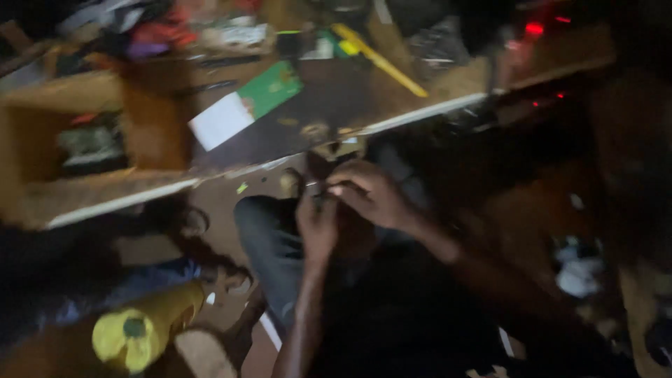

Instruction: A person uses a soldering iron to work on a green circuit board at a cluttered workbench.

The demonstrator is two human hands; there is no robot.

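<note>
My left hand [316,225] and my right hand [369,194] meet over my lap, just below the workbench edge [413,115]. Both close on a small dark object [319,192] between the fingers; blur and dim light hide what it is. My knee in grey trousers [269,241] lies under the left hand.
A green and white booklet [246,103] and a yellow stick-like tool [379,60] lie on the cluttered wooden workbench. An open wooden compartment [84,143] is at left. A yellow cylinder [143,329] lies on the floor at lower left. Red lights [535,29] glow at upper right.
</note>
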